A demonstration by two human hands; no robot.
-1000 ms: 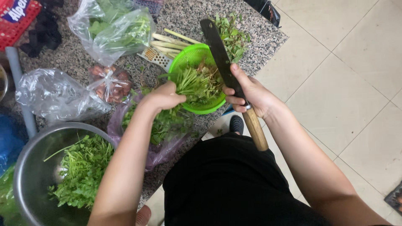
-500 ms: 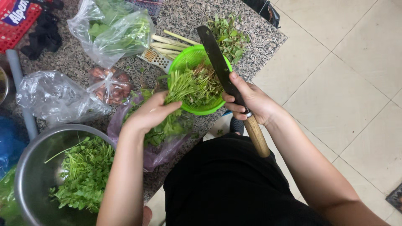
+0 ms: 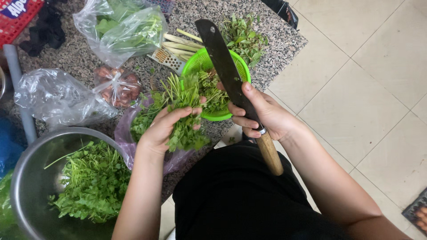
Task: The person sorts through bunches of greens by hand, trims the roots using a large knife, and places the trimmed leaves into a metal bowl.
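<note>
My left hand [image 3: 165,126] grips a bunch of leafy green herbs [image 3: 184,106], stems pointing up, held over a purple plastic bag [image 3: 126,133] of more greens. My right hand [image 3: 262,113] holds a long dark knife [image 3: 222,62] by its wooden handle [image 3: 270,153], blade pointing away across a bright green colander [image 3: 195,62] that has cut herb stems in it. The two hands are close together at the counter's edge.
A steel bowl [image 3: 26,178] full of greens sits at lower left. On the speckled granite counter [image 3: 284,35] lie clear bags of vegetables [image 3: 120,31], a bag of shallots [image 3: 118,86], lemongrass stalks [image 3: 180,44], loose herbs [image 3: 244,38] and a crumpled clear bag [image 3: 53,98]. Tiled floor is to the right.
My left hand has pulled a bunch of herbs out of the green colander toward me and lifted it over the purple bag. The knife hand has barely moved.
</note>
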